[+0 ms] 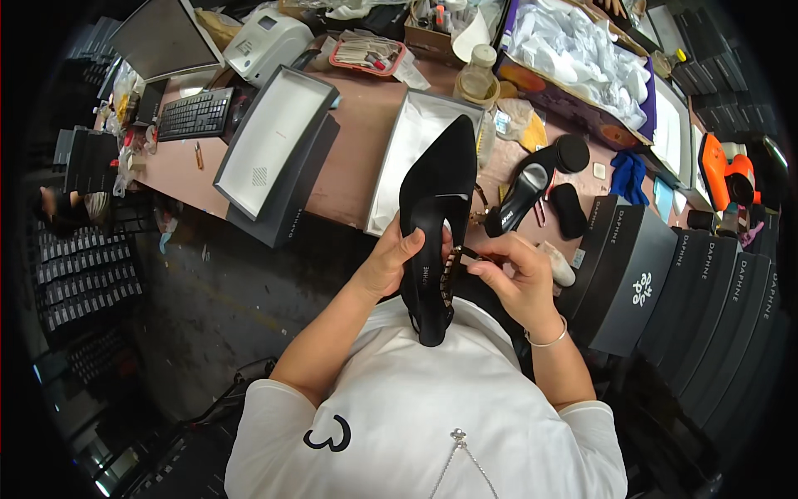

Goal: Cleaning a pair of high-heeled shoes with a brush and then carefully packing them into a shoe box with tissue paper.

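My left hand [397, 256] grips a black pointed high-heeled shoe [435, 187] by its middle, toe pointing away from me and heel toward my chest. My right hand [517, 279] pinches the shoe's thin ankle strap with a small buckle [470, 254] at the shoe's right side. A second black shoe [519, 195] lies on the table just beyond, with its insole up.
An open white-lined shoe box [407, 150] lies behind the held shoe, another open box [274, 137] to its left. A stack of dark shoe boxes [665, 274] stands at my right. A keyboard [195, 114], a printer [266, 41] and a box of white tissue paper [582, 58] sit farther back.
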The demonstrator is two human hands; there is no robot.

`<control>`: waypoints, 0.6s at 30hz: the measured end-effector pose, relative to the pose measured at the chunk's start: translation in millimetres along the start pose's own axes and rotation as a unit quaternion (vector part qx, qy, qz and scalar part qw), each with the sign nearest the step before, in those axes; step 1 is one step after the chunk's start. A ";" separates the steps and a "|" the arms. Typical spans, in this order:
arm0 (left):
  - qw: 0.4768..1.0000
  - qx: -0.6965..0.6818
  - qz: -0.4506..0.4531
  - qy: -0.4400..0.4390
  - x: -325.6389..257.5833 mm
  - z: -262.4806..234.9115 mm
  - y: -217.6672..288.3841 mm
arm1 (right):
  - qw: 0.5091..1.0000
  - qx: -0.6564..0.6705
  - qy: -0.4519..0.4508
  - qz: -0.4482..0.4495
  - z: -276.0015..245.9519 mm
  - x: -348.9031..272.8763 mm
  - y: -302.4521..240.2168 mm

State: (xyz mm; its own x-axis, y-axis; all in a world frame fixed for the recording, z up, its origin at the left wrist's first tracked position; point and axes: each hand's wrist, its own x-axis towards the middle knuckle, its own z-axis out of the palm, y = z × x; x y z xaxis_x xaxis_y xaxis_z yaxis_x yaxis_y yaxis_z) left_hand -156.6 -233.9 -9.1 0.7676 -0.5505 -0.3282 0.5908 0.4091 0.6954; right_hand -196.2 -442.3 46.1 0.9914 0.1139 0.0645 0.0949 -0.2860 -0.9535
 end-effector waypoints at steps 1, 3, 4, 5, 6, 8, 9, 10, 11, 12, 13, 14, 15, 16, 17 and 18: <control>1.000 -0.016 0.007 -0.014 1.8 1.6 -0.2 | 1.000 0.000 -0.012 0.007 3.0 4.4 -9.9; 0.998 -0.046 0.025 -0.039 5.5 4.7 0.2 | 0.999 -0.007 -0.020 -0.044 14.2 12.2 -6.4; 0.998 -0.056 0.013 -0.021 4.4 10.5 3.7 | 0.997 0.037 -0.069 -0.024 16.7 11.4 -3.3; 0.998 -0.058 0.003 -0.017 4.4 8.9 1.8 | 0.998 0.040 -0.049 -0.029 16.6 9.8 -3.1; 0.998 -0.057 -0.004 -0.011 5.9 4.6 2.0 | 0.998 0.044 -0.030 -0.039 16.3 11.2 -3.7; 0.997 -0.072 -0.028 0.006 7.5 -2.3 0.1 | 0.998 0.018 -0.053 -0.022 3.2 8.4 -1.7; 0.993 -0.106 -0.042 0.025 7.6 -5.9 -1.4 | 0.996 0.009 -0.088 -0.026 -6.0 7.9 5.2; 0.988 -0.136 -0.058 0.039 9.7 -8.6 -2.0 | 0.990 -0.002 -0.137 -0.029 -10.2 5.3 9.2; 0.982 -0.167 -0.075 0.052 10.7 -9.0 -1.3 | 0.982 -0.013 -0.186 -0.032 -10.2 0.3 11.8; 0.978 -0.154 -0.090 0.109 11.5 1.8 4.6 | 0.973 -0.013 -0.228 -0.034 -2.5 -6.0 14.5; 0.971 -0.166 -0.099 0.141 14.9 7.3 4.3 | 0.965 -0.022 -0.260 -0.023 8.1 -8.6 11.2; 0.961 -0.180 -0.093 0.188 18.5 16.3 1.4 | 0.973 -0.037 -0.226 -0.025 20.0 -9.7 7.5; 0.948 -0.196 -0.083 0.235 18.6 23.6 -0.9 | 0.979 -0.053 -0.194 -0.031 28.3 -8.9 4.3; 0.947 -0.225 -0.082 0.213 16.5 16.5 -8.6 | 0.987 -0.055 -0.152 -0.019 29.6 -7.8 2.4; 0.947 -0.218 -0.058 0.228 14.0 14.9 -17.3 | 0.986 -0.067 -0.143 -0.048 29.4 -8.2 5.2; 0.954 -0.195 -0.073 0.214 8.3 10.6 -22.3 | 0.986 -0.076 -0.133 -0.073 32.5 -12.3 10.8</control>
State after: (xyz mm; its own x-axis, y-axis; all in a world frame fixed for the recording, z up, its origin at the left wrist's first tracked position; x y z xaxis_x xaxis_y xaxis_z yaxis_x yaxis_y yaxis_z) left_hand -166.0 -255.3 -20.5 0.6524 -0.3081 -0.6924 0.6820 0.6370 0.3592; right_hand -210.3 -415.8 25.4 0.9098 0.4033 0.0983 0.2666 -0.3861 -0.8831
